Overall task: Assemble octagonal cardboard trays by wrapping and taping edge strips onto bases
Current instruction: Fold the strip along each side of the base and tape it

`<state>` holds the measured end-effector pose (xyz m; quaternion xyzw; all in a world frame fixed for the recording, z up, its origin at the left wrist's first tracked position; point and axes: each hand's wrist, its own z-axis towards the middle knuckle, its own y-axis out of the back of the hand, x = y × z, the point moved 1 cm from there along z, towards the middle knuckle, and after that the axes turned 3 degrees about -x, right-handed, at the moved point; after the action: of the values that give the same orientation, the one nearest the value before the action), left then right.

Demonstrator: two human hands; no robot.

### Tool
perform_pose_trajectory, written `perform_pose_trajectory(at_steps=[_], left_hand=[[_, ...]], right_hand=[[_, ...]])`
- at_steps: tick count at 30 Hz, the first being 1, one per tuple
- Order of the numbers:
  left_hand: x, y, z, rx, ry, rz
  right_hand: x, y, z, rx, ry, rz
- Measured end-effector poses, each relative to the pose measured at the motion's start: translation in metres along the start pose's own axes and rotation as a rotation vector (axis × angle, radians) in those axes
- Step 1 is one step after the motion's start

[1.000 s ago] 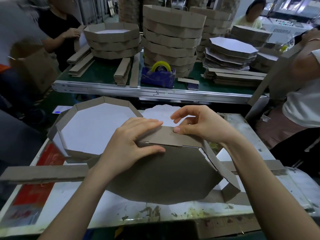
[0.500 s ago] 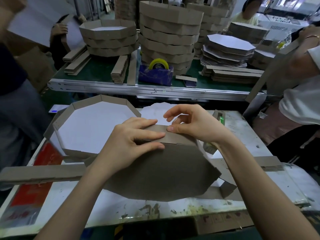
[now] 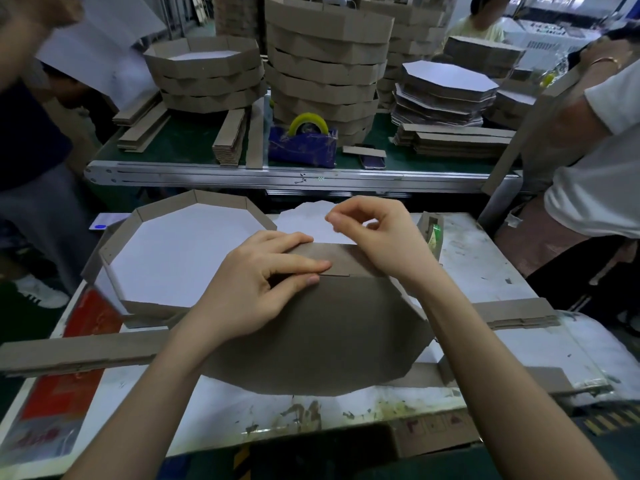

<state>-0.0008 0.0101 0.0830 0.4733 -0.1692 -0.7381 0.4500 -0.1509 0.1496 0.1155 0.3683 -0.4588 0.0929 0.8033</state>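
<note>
Left hand (image 3: 256,292): fingers flat, thumb alongside, pressing edge strip (image 3: 346,258) onto the far side of the base. Right hand (image 3: 377,233): fingers curled above the same strip, tips close together; whether they hold anything cannot be told. Work table (image 3: 485,271): bears all listed. Base (image 3: 332,334): brown, octagonal, near centre. Finished tray (image 3: 221,197): just left of base. Loose strip (image 3: 69,355): near left. Tape dispenser (image 3: 431,230): right of right hand.
</note>
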Motion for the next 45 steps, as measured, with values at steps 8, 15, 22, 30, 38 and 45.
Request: perform_pose_trajectory(at_steps=[8, 15, 22, 30, 38, 45], left_hand=[[0.005, -0.004, -0.002, -0.026, 0.118, -0.147], [0.002, 0.0, -0.009, 0.031, 0.106, -0.109], [-0.001, -0.002, -0.023, -0.029, -0.02, -0.066], [-0.005, -0.001, -0.027, -0.032, -0.096, 0.026], [-0.01, 0.002, -0.027, 0.016, -0.145, 0.123], [-0.011, 0.002, -0.026, 0.034, -0.109, 0.171]], right_hand=[[0.02, -0.002, -0.01, -0.256, -0.032, 0.181], [0.031, -0.02, -0.046, -0.325, -0.138, 0.196], [0.029, -0.049, -0.089, -0.465, -0.315, 0.427], [0.033, -0.064, -0.109, -0.595, -0.324, 0.49], [0.027, -0.069, -0.118, -0.591, -0.316, 0.531], [0.022, -0.069, -0.12, -0.502, -0.262, 0.545]])
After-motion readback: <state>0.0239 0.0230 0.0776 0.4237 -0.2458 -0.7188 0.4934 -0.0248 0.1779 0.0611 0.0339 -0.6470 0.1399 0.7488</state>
